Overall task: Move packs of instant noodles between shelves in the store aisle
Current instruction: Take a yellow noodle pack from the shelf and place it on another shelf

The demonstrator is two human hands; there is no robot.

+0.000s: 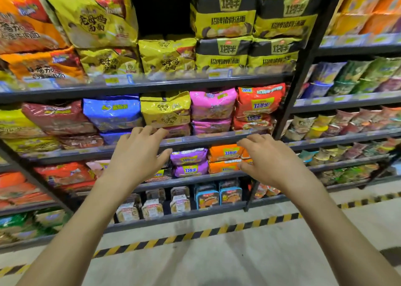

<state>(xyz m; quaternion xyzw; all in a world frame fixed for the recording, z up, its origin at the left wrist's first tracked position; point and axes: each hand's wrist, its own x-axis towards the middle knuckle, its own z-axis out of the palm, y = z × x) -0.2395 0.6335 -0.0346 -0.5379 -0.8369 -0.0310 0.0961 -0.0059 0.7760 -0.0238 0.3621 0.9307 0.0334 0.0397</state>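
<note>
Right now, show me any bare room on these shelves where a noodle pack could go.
One gap: on the upper shelf, the dark space above the single yellow pack, between the taller yellow stack on its left and the black-and-yellow stack on its right. The shelf below is crowded, from the blue pack to the red pack.

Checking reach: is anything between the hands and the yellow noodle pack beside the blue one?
Nothing visible: left hand and right hand hover open just below the yellow noodle pack, its front unobstructed.
</note>
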